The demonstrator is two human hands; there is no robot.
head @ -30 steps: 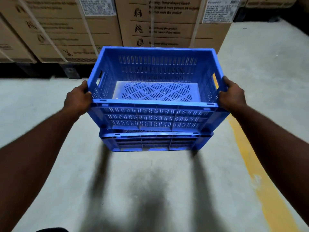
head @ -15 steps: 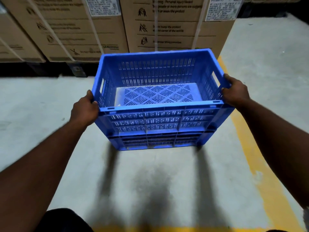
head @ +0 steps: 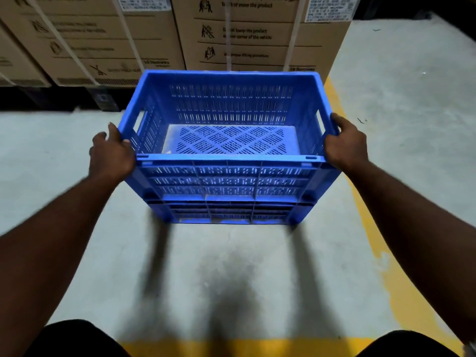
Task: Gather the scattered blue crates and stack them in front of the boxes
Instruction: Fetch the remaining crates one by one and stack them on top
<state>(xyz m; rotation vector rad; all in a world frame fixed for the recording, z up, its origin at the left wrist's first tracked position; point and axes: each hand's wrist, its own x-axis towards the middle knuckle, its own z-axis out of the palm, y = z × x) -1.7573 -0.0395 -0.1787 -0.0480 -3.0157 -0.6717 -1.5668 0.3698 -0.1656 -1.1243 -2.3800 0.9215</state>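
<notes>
Two blue slotted crates are stacked on the concrete floor, right in front of the cardboard boxes (head: 257,34). The upper blue crate (head: 226,173) sits level on the lower blue crate (head: 226,212), of which only the front wall shows. My left hand (head: 110,153) is at the upper crate's left rim, blurred. Its thumb touches the rim and its fingers are lifted straight beside the wall. My right hand (head: 345,143) grips the right rim, thumb on top and fingers hidden down the outside. The upper crate holds nothing.
A yellow floor line (head: 373,228) runs past the crates' right side and across the bottom of the view. The boxes stand on dark pallets (head: 51,99) at the left. Bare concrete lies left and right of the stack. My knees show at the bottom corners.
The upper crate has come down and squared up on the lower one. My left hand's fingers have loosened from the rim, while my right hand keeps its hold.
</notes>
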